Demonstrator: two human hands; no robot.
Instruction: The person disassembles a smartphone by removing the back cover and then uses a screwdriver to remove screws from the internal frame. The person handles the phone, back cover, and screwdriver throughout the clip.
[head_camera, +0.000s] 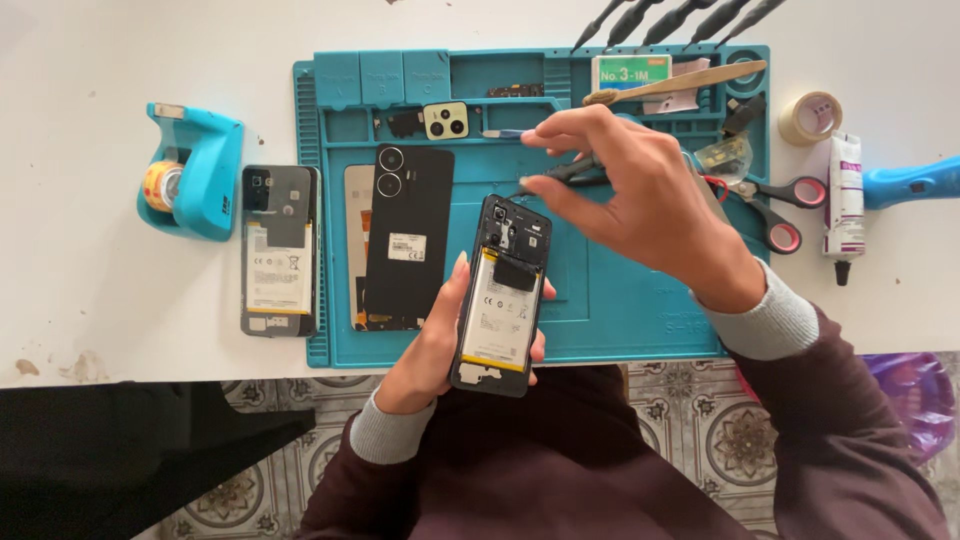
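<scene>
Opened phone (497, 300), back cover off and battery showing, sits at lower centre of the frame, cradled in the left hand (430, 350) with fingers wrapped around its edges. Right hand (640, 195) fingers pinch black tweezers (565, 175) over its top end, above the blue mat (620, 310).

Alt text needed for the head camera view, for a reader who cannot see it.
A left hand holds an opened black smartphone with its battery exposed while the right hand works a thin black tool at its top end. Beneath lies a teal repair mat bearing a detached black back cover.
</scene>
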